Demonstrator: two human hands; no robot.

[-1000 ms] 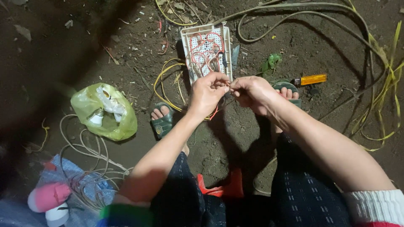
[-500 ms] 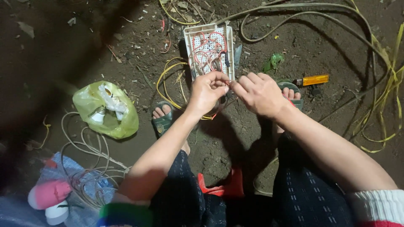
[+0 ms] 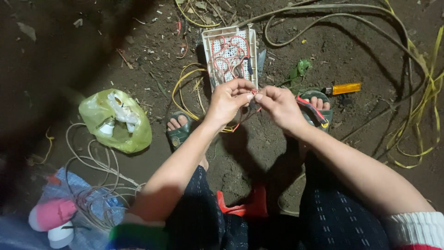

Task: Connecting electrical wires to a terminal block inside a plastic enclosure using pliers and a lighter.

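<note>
Fingers of both hands meet at the middle of my view, tips pressed together on a thin red wire (image 3: 245,115). On my left hand (image 3: 229,99) the thumb and forefinger are closed on the wire's upper end; on my right hand (image 3: 277,107) the fingertips (image 3: 257,97) pinch the same strand just beside them, so the two hands nearly touch. The wire shows as a small red spot at the pinch, then droops below the hands in a loose curve. I cannot tell where its far end goes.

Directly beyond the fingertips, flat on the dirt ground (image 3: 351,51), lies a white breadboard (image 3: 230,54) crowded with red jumper wires. My left knuckles overlap its near edge, so that part is hidden from me. A coil of yellow cable (image 3: 185,90) loops out from under the board to the left and passes behind my left wrist. My feet in green sandals sit either side: the left sandal (image 3: 178,134) below the wrist, the right sandal (image 3: 319,109) partly covered by my right hand.

Farther right, an orange lighter (image 3: 344,88) lies near the sandal, with a bit of green plastic (image 3: 300,69) above it. A thick grey cable (image 3: 323,16) sweeps across the top, and yellow strapping (image 3: 425,106) tangles at the right edge. Well off to the left sit a yellow-green plastic bag (image 3: 115,121) and a heap of pale cord (image 3: 88,153).
</note>
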